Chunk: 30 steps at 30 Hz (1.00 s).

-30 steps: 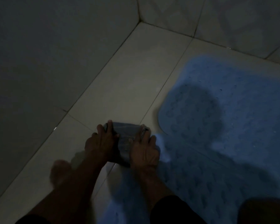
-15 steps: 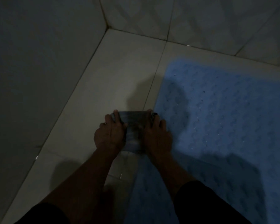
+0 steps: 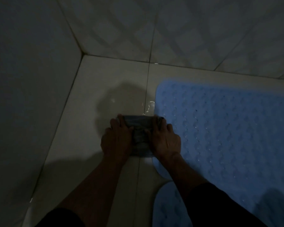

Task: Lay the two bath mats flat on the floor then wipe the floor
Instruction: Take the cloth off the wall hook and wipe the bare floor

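In the head view, the left hand and right hand pressed a folded grey cloth onto the pale tiled floor, fingers extended over its far edge. A blue textured rubber bath mat lay flat just right; a second blue mat lay nearer.

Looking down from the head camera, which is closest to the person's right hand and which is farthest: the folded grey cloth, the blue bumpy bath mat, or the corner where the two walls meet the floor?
From the right hand:
1. Folded grey cloth, under its fingers, on its left.
2. Blue bumpy bath mat, beside it on the right; whether they touch is unclear.
3. Wall corner, far ahead, up left.
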Motion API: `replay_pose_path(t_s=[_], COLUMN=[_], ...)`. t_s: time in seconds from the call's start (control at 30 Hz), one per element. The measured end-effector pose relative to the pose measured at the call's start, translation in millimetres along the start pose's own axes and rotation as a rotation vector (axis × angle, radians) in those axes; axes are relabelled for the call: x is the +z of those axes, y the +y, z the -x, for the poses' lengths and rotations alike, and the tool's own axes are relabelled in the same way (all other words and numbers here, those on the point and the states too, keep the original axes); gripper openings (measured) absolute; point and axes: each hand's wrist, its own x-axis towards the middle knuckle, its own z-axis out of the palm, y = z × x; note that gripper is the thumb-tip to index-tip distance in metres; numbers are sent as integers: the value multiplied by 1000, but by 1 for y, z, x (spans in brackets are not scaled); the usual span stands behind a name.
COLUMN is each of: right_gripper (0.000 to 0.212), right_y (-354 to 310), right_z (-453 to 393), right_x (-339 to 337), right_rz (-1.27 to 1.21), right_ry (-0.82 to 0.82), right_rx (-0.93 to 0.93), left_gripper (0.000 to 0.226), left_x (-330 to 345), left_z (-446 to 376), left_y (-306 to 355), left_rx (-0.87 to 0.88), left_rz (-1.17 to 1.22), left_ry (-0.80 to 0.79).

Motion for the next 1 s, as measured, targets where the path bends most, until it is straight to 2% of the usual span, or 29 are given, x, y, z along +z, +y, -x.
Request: replay_pose_path(t_s=[0.3,0.47,0.6,0.87,1.0], right_gripper=[69,68,66,59,58], right_y=[-14,-15,-12,6,13], right_z=[-24,-25,-44,-92,-117], right_x=[-14,-17,-15,-15,-27], right_rz=[45,72,88,62,-7], right_ry=[-6,-38,9,74,46], right_rx=[116,112,87,4,-54], left_gripper=[74,75,74,71,67], left_x=[-10,-14,-15,-24,-31], left_z=[-38,-39,-57,-96,-116], left_y=[5,8,11,24,31], left_rx=[39,37,73,72,76], left_rz=[17,51,4,75,55], left_ry=[-69,-125,-61,41,113])
